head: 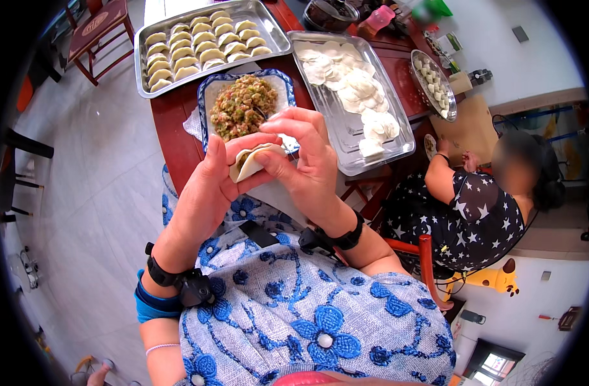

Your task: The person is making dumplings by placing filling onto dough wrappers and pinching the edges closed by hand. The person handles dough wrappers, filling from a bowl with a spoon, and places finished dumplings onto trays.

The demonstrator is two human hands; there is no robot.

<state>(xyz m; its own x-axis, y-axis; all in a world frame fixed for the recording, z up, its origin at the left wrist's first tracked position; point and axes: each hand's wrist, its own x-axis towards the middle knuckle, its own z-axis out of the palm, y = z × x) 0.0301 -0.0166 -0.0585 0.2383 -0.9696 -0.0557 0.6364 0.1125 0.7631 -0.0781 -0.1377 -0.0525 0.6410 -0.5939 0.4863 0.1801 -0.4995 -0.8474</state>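
Observation:
A half-folded dumpling (pixel 251 164) with filling showing at its left end lies between both hands. My left hand (pixel 212 186) supports it from below and behind on the fingers, thumb raised. The thumb of my right hand (pixel 309 159) presses on its front right edge, the other fingers curled above. Just beyond, a blue-rimmed dish (pixel 206 103) holds chopped meat-and-vegetable filling (pixel 241 103), with a spoon partly visible in it. Rows of folded dumplings (pixel 203 46) fill a metal tray (pixel 142 72) at the back left. Round dough wrappers (pixel 357 87) overlap in a second metal tray (pixel 357 166) at the right.
A person (pixel 468 207) in a star-patterned top sits at the right beside a wooden board (pixel 468 125). An oval metal tray (pixel 452 108) of small dough pieces stands near them. A dark bowl (pixel 330 17) and a pink bottle (pixel 380 18) stand at the back of the red table (pixel 169 130).

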